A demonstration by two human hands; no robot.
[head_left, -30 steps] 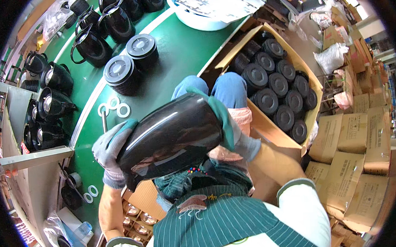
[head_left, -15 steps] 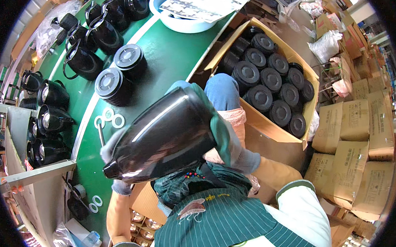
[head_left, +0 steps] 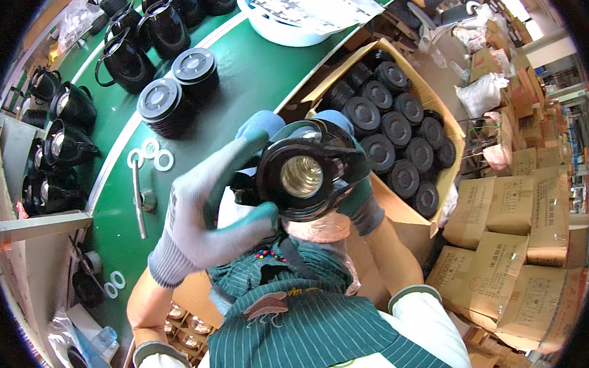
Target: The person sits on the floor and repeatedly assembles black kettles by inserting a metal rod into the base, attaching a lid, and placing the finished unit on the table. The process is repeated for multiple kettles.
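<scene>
A glossy black vacuum jug [head_left: 272, 175] is held over my lap, its round mouth turned up toward me and a silvery lining showing inside. My right hand [head_left: 362, 204], in a grey and green glove, grips the jug's right side; its fingers are partly hidden behind it. My left hand [head_left: 206, 208], gloved alike, is at the jug's left side with thumb and fingers spread wide around the rim. Whether its fingertips touch the jug I cannot tell. Left of that hand, a thin metal rod [head_left: 140, 204] and several white rings [head_left: 164, 159] lie on the green table [head_left: 235, 74].
Two stacks of black lids [head_left: 195, 64] stand on the table, with black jugs [head_left: 126, 65] behind. A light blue basin [head_left: 280, 35] holds a patterned sheet. At right, a cardboard box [head_left: 402, 208] holds many black round lids, beside stacked cartons [head_left: 469, 208].
The jug has turned from lying sideways to mouth-up toward me. My left hand has come off its narrow end and opened beside the mouth. My right hand still holds it.
</scene>
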